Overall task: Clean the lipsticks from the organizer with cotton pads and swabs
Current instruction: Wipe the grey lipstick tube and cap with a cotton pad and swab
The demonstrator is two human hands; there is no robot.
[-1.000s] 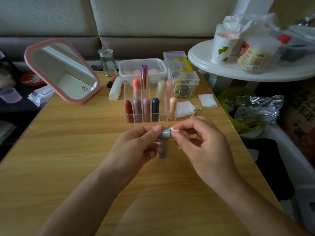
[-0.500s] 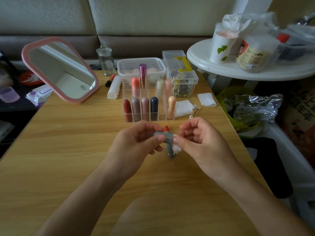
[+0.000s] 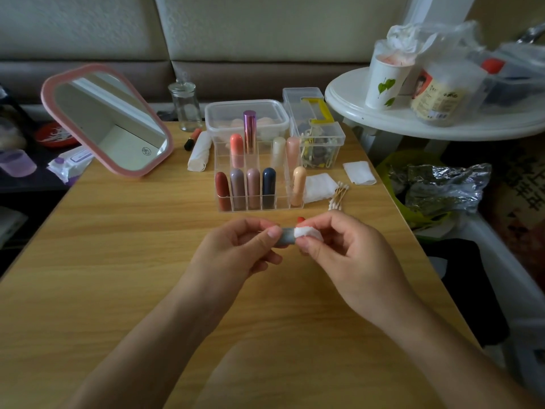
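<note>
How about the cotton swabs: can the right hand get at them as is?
Probably yes: the cotton swabs lie in the open just beyond the right hand, nothing between. But it pinches a cotton pad against the lipstick.

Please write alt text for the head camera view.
Over a wooden table, the left hand holds a grey lipstick while the right hand holds a white cotton pad against it; a clear organizer of lipsticks stands behind.

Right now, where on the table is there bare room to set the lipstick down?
Bare wood spans the table's left side, from the pink mirror to the left hand and nearer. Crowded: behind and right of the clear organizer, with cotton pads and swabs.
</note>
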